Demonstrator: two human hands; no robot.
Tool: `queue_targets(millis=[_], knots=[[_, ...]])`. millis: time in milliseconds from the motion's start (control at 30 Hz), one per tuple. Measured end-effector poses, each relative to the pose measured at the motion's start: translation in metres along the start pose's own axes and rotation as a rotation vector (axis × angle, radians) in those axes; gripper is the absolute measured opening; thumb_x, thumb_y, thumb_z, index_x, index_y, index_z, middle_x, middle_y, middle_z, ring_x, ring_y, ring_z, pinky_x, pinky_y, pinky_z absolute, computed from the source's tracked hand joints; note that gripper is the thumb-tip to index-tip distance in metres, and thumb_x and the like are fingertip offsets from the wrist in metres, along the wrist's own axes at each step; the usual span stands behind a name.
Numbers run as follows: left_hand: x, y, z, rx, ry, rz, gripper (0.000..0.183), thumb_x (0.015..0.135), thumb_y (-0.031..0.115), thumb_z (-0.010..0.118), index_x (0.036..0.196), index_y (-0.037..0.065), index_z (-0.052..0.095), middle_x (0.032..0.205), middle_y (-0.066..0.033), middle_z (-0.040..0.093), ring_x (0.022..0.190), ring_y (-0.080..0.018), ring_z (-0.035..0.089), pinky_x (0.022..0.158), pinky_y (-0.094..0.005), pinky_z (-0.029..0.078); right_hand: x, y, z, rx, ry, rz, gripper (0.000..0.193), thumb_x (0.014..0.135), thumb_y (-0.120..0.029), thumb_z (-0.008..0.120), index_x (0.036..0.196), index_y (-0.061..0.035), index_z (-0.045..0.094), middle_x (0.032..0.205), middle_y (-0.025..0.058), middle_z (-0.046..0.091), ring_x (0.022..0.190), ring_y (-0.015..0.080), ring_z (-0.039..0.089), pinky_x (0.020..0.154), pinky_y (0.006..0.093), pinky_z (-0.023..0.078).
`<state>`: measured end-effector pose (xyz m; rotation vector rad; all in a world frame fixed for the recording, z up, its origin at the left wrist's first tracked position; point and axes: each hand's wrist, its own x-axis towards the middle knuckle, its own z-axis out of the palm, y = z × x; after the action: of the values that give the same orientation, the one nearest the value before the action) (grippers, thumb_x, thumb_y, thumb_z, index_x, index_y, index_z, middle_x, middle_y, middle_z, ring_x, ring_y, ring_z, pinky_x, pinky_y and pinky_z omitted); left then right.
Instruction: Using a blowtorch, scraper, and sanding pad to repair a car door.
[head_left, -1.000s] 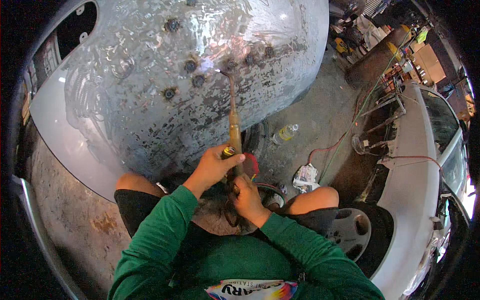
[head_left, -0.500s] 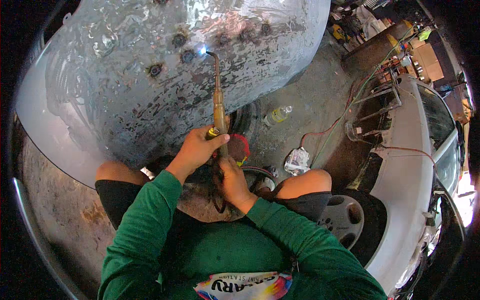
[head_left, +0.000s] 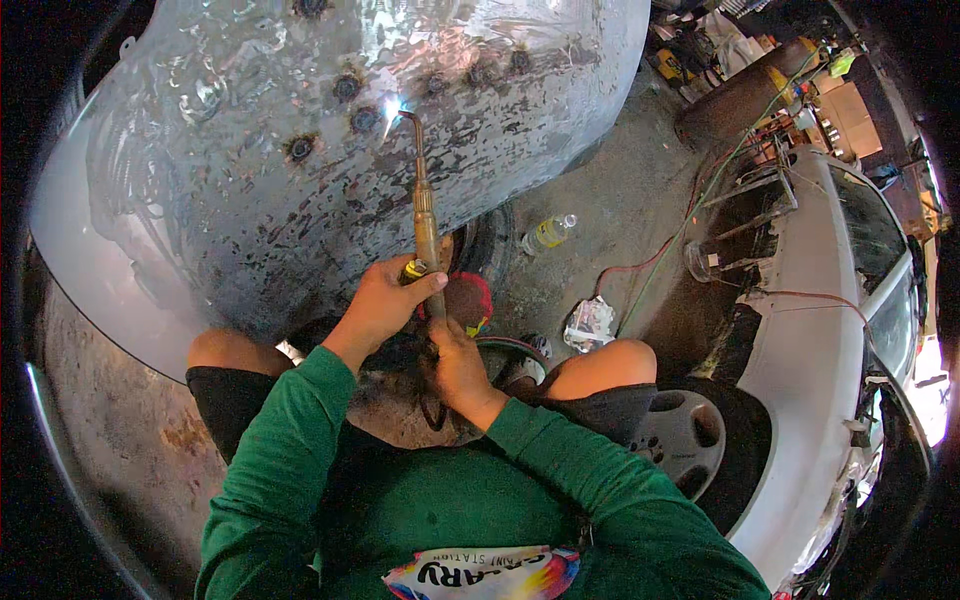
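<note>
A brass gas torch point(head_left: 424, 205) with a bent, slim neck points up at a curved, scuffed grey metal car panel point(head_left: 240, 220). Blue-white flame point(head_left: 393, 107) burns at its tip, beside a dark scorched spot point(head_left: 365, 120) on the panel. My left hand point(head_left: 383, 305) is closed around the upper handle, thumb and fingers by a small yellow-banded piece point(head_left: 414, 269) that may be a knob. Lower down, my right hand point(head_left: 460, 368) wraps the rear of the handle, where the hose end is partly hidden.
More scorched spots point(head_left: 300, 148) mark the panel. A clear plastic bottle point(head_left: 549, 233) and a crumpled silvery packet point(head_left: 590, 324) lie on the floor. Red and green hoses point(head_left: 655, 270) run back past a partly stripped car body point(head_left: 805, 350). A wheel point(head_left: 680, 440) lies by my right knee.
The flame has grown brighter and longer, with a pale streak pointing downward. The view has shifted slightly; both hands keep their hold on the torch.
</note>
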<state>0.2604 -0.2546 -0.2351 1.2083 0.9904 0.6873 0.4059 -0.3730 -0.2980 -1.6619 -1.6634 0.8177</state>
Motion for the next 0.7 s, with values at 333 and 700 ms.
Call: queue_targets(millis=[333,700], knots=[[0.006,-0.005,-0.001,0.008,0.013,0.016,0.032,0.099,0.026,0.079,0.117,0.0,0.074,0.101,-0.0004,0.076,0.091,-0.0113,0.065,0.087,-0.0314,0.054,0.003,-0.014,-0.008,-0.093,-0.004,-0.083,0.04,0.086,-0.002,0.069,0.125,0.0019,0.062,0.121,0.0278,0.063,0.11,0.0524,0.064,0.091,0.0557,0.054],[-0.002,0.001,0.0,-0.029,0.042,0.047,0.03,0.1,0.024,0.078,0.118,0.001,0.074,0.101,-0.0015,0.075,0.091,-0.0125,0.066,0.087,-0.0322,0.054,0.003,-0.012,-0.006,-0.087,-0.021,-0.086,0.04,0.083,0.001,0.07,0.122,0.0011,0.061,0.116,0.0269,0.063,0.106,0.0523,0.064,0.087,0.056,0.054]])
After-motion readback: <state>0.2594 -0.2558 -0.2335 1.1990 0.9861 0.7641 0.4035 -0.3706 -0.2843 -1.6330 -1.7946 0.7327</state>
